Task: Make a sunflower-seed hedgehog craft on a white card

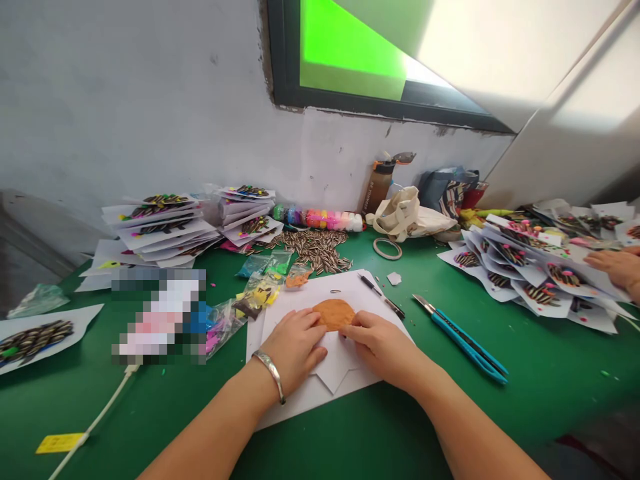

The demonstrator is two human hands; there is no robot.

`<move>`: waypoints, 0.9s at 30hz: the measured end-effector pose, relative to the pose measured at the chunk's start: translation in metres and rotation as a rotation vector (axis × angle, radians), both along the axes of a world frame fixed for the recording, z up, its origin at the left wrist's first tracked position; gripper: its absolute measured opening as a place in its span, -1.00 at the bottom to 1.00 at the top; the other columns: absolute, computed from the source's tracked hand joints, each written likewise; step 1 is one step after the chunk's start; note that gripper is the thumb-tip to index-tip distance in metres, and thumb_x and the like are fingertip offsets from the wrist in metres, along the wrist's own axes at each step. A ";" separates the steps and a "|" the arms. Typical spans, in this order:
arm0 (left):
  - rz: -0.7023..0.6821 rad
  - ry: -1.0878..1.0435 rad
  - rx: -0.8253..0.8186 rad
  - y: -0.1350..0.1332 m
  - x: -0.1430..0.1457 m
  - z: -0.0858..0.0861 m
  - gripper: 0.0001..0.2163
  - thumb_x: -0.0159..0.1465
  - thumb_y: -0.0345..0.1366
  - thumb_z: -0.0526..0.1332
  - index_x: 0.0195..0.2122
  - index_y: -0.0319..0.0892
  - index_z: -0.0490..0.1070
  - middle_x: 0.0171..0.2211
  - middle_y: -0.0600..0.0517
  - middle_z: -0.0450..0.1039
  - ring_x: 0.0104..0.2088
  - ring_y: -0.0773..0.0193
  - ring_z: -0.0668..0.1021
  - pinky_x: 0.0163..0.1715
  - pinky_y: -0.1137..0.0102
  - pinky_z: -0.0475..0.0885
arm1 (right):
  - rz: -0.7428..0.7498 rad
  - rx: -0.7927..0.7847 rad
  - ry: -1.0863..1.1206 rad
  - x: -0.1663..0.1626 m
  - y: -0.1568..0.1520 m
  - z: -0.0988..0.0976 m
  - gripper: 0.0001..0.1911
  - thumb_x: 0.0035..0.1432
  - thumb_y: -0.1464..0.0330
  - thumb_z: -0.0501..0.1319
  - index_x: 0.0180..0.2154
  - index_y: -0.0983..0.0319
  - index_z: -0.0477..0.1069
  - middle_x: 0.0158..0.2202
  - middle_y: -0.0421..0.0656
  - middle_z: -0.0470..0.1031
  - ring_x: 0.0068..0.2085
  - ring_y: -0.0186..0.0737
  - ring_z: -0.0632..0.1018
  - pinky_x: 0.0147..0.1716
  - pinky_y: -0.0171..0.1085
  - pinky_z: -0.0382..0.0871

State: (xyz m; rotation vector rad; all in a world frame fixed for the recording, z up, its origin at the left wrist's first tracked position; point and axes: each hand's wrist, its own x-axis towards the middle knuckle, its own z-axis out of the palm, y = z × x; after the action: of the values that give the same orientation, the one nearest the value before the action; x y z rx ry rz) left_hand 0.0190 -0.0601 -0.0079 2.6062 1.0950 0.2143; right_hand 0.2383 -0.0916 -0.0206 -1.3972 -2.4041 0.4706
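Note:
A flattened oval of orange modelling clay (334, 315) lies on white paper (295, 300) in front of me. My left hand (295, 343), with a silver bangle at the wrist, rests on the paper. Its fingers stretch out to the clay's left edge, and the thumb is apart. At the lower right edge of the clay, my right hand (377, 340) has its fingers bent and pressed together against the rim. Its fingertips are partly hidden. A single striped sunflower seed (335, 291) sits on the paper just beyond the clay.
A blue utility knife (460, 340), blade showing, and a black pen (375, 290) lie right. Behind are sunflower seeds (320, 250), clay bags (260, 290) and a tape roll (387, 249). Seed-picture stacks (160, 230) flank the table; another person's hand (615, 267) is far right.

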 end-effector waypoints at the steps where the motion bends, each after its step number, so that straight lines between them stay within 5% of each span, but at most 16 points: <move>1: -0.002 -0.004 0.002 0.000 0.000 0.000 -0.71 0.26 -0.32 0.18 0.00 -0.19 0.47 0.09 -0.17 0.41 0.14 -0.03 0.38 0.18 0.00 0.24 | 0.001 -0.006 0.031 0.001 0.000 0.001 -0.55 0.18 0.57 0.03 0.01 0.13 0.48 -0.25 -0.10 0.41 -0.23 -0.23 0.46 -0.20 -0.28 0.34; 11: -0.009 -0.013 -0.009 0.000 0.000 -0.001 -0.70 0.26 -0.33 0.18 0.01 -0.22 0.47 0.09 -0.19 0.40 0.14 -0.06 0.38 0.18 -0.04 0.23 | -0.002 0.016 -0.039 -0.001 -0.001 0.002 -0.62 0.22 0.52 0.02 -0.06 0.19 0.51 -0.29 -0.09 0.39 -0.28 -0.22 0.44 -0.26 -0.26 0.34; 27: -0.010 -0.012 0.015 -0.001 -0.001 -0.003 -0.73 0.26 -0.32 0.17 -0.02 -0.20 0.47 0.08 -0.16 0.42 0.13 -0.03 0.39 0.15 -0.01 0.27 | -0.051 -0.061 0.144 0.002 0.000 0.003 -0.66 0.24 0.52 0.06 -0.11 0.18 0.55 -0.23 -0.09 0.44 -0.22 -0.24 0.50 -0.17 -0.27 0.37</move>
State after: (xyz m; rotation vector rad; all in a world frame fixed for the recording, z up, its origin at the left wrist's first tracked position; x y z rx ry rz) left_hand 0.0181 -0.0606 -0.0104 2.6199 1.0802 0.2364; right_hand 0.2407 -0.0916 -0.0174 -1.3961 -2.2520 0.6148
